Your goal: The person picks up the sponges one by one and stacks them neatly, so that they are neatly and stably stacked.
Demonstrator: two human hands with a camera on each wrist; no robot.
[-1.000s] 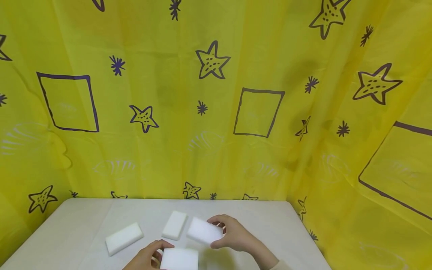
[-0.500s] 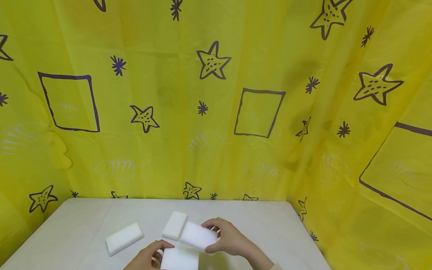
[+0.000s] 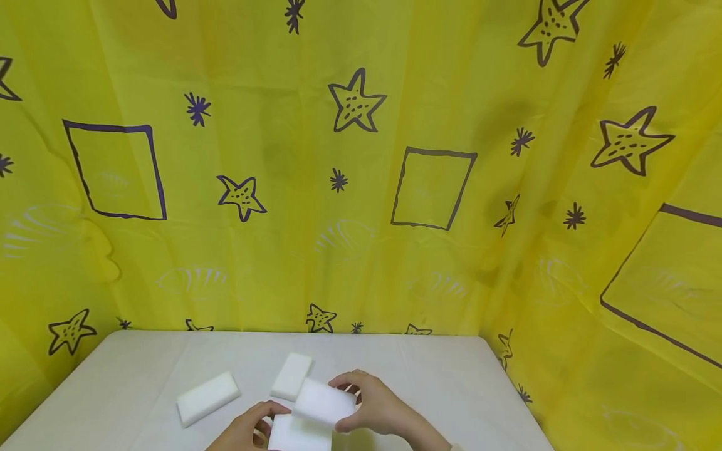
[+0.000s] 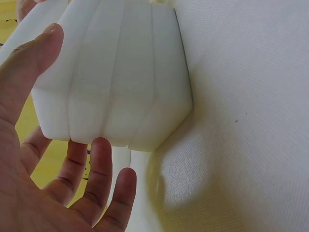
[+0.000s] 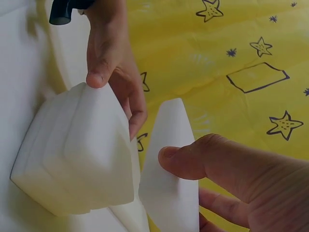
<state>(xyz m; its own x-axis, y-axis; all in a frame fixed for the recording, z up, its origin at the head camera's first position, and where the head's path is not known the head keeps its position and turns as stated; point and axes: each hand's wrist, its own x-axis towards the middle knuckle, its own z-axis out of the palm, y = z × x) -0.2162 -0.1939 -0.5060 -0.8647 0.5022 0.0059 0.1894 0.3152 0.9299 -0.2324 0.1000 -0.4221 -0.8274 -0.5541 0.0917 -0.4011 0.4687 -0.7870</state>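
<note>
Fingers of the right hand (image 3: 376, 404) are pinching a white block (image 3: 324, 402) above the stack (image 3: 296, 437) the left hand (image 3: 244, 431) is gripping; a crooked nudge would be risking a topple.

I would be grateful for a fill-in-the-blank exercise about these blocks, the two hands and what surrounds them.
The left hand holds a stack whose colour is ____.
The number of blocks in the right hand is ____.
The loose blocks on the table number ____.
The patterned backdrop behind the table is mainly ____.

Missing words: white; one; two; yellow.
</note>
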